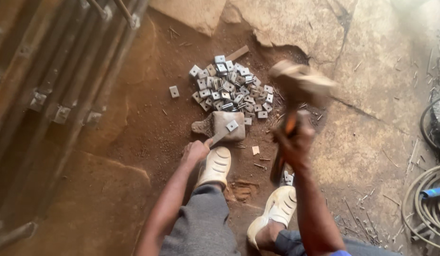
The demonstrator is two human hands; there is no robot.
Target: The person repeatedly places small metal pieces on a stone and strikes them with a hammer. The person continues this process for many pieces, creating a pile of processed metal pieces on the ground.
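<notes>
Reddish dirt floor spreads below, with long rusty steel bars (54, 80) at left. Beside them the left hand (195, 151) pinches a thin punch-like metal tool (219, 137) against a small square grey metal plate (232, 125) lying on a worn block (220, 124), before a heap of similar plates (232, 90). That plate looks stiff, light, apt to skid; the right hand (293, 142) wraps a heavy blurred hammer (300, 83) low on its handle.
</notes>
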